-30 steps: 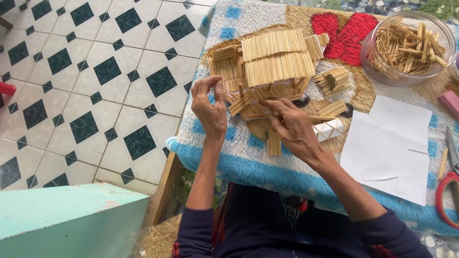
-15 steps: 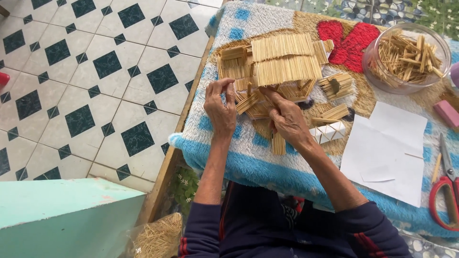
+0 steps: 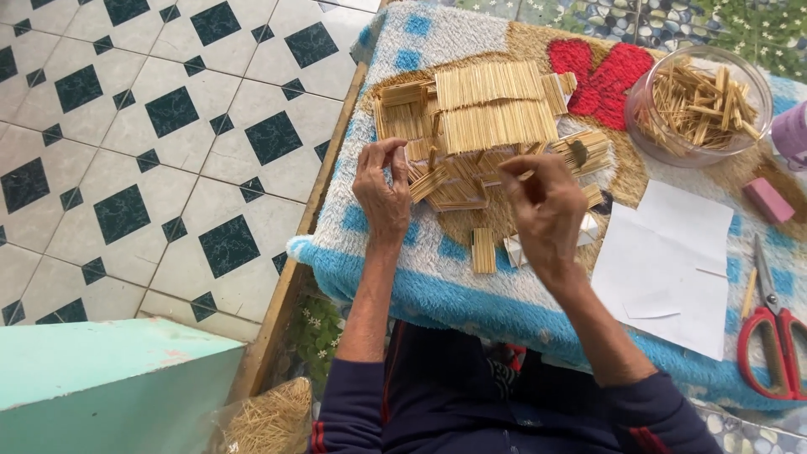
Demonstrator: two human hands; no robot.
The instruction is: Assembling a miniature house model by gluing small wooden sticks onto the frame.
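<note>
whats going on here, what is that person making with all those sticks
A person seated at a table covered with a fluffy blue towel is working on a small house model built from thin wooden sticks. The left hand is at the model's front corner, fingertips pinched together. The right hand holds a single stick near the model. A clear bowl of loose sticks, white paper sheets and red scissors lie to the right.

Fluffy blue mat [image 3: 437, 290], stick house [image 3: 479, 126], paper [image 3: 672, 269]
</note>
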